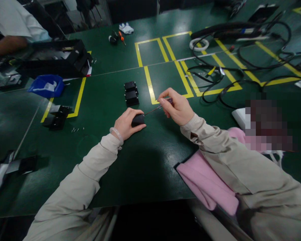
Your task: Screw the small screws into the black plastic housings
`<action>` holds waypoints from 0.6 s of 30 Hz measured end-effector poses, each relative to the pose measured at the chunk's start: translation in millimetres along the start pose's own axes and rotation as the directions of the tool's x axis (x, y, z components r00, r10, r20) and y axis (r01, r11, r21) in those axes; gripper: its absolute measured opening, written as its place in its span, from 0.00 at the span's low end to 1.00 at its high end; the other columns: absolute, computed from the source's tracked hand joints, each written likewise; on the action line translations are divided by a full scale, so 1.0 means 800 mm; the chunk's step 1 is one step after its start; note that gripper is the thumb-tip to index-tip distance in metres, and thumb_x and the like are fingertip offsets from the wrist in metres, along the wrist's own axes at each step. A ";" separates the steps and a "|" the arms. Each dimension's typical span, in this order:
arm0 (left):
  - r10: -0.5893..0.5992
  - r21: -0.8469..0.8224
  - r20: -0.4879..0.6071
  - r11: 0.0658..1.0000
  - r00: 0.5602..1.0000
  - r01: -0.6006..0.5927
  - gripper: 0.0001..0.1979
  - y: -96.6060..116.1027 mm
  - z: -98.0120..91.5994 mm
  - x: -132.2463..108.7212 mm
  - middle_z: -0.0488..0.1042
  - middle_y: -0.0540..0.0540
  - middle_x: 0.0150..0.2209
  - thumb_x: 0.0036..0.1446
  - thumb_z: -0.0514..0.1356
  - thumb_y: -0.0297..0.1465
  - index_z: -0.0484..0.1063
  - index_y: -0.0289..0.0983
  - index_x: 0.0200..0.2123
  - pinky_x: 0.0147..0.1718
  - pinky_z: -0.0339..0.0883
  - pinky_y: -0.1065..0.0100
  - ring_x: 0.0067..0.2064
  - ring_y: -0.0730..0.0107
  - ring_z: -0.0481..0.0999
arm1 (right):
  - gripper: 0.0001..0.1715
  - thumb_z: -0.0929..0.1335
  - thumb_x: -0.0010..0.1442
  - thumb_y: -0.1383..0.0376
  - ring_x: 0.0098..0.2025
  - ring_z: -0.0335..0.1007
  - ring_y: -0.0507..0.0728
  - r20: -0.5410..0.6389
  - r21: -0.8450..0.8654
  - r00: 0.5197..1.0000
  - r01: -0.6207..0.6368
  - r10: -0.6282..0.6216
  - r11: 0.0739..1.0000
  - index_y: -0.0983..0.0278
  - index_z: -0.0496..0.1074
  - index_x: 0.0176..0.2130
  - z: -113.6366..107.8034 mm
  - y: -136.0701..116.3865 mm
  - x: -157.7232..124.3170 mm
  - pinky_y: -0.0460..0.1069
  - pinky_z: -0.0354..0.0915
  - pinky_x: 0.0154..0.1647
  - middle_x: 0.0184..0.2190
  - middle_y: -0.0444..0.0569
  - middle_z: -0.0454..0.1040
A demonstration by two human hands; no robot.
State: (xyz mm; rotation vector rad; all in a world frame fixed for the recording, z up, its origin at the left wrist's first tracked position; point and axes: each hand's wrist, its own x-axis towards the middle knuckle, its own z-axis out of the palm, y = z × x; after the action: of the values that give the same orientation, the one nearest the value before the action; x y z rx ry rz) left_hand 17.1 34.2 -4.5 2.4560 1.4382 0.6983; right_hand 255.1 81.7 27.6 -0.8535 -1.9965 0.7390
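Note:
My left hand (pixel 127 124) grips a small black block (pixel 137 120) on the green table, thumb along its near side and fingers over the far side. In my right hand (pixel 177 106) is a screwdriver (pixel 154 109), its handle mostly hidden by my closed fingers. The thin shaft slants down to the left, and its tip meets the right end of the block, where a small bright spot shows. Beyond my left hand sit more black blocks (pixel 131 97) in a row, with small shiny screws at their edges. Loose screws (pixel 75 130) lie to the left of my left hand.
Further left stand black parts (pixel 55 117), a blue bin (pixel 47 85) and a long black case (pixel 57 57) beside a co-worker's arm (pixel 8 45). Black cables (pixel 215 70) sprawl at the right. A folded pink cloth (pixel 208 180) lies under my right forearm, at the table's front edge.

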 end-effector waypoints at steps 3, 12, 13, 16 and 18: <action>0.001 0.000 -0.004 1.000 1.000 -0.001 0.20 0.000 0.000 0.000 0.72 0.43 0.48 0.59 0.65 0.39 0.69 0.39 0.52 0.50 0.69 0.59 0.51 0.58 0.74 | 0.07 0.61 0.69 0.60 0.19 0.59 0.47 0.009 0.023 1.000 -0.004 0.004 1.000 0.61 0.62 0.42 0.001 0.000 0.000 0.46 0.59 0.28 0.20 0.35 0.62; 0.011 0.013 -0.015 1.000 1.000 -0.011 0.20 -0.001 0.001 -0.001 0.73 0.43 0.48 0.59 0.65 0.39 0.69 0.38 0.52 0.49 0.70 0.60 0.50 0.58 0.74 | 0.06 0.61 0.69 0.60 0.18 0.60 0.47 0.015 0.045 1.000 -0.008 0.007 0.999 0.61 0.61 0.41 0.001 0.001 0.000 0.46 0.60 0.27 0.18 0.33 0.62; 0.011 0.012 -0.016 1.000 1.000 -0.011 0.20 -0.001 0.001 -0.001 0.73 0.43 0.48 0.59 0.65 0.39 0.69 0.38 0.52 0.49 0.70 0.60 0.50 0.58 0.74 | 0.05 0.61 0.69 0.62 0.18 0.61 0.47 0.014 0.046 1.000 -0.004 0.003 0.999 0.61 0.61 0.42 0.001 0.002 0.000 0.46 0.60 0.27 0.18 0.33 0.62; 0.010 0.009 -0.012 1.000 1.000 -0.009 0.20 -0.001 0.001 0.000 0.72 0.43 0.48 0.59 0.65 0.38 0.69 0.38 0.52 0.49 0.70 0.60 0.50 0.58 0.74 | 0.06 0.63 0.67 0.64 0.20 0.62 0.47 0.004 0.040 1.000 0.021 -0.021 0.999 0.61 0.61 0.45 0.001 0.002 0.000 0.47 0.61 0.29 0.21 0.34 0.64; 0.001 0.008 -0.007 1.000 1.000 -0.001 0.20 0.000 0.001 0.000 0.72 0.43 0.48 0.59 0.65 0.38 0.68 0.39 0.52 0.49 0.70 0.59 0.50 0.58 0.74 | 0.05 0.63 0.67 0.63 0.20 0.63 0.47 0.000 0.043 1.000 0.018 -0.018 0.999 0.61 0.62 0.43 0.001 0.002 0.000 0.47 0.62 0.29 0.21 0.34 0.65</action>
State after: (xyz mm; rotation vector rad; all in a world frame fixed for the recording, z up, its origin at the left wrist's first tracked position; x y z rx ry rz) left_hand 17.2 34.0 -5.3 2.4631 1.4452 0.7035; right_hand 254.7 82.4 25.8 -0.8088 -1.9788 0.7688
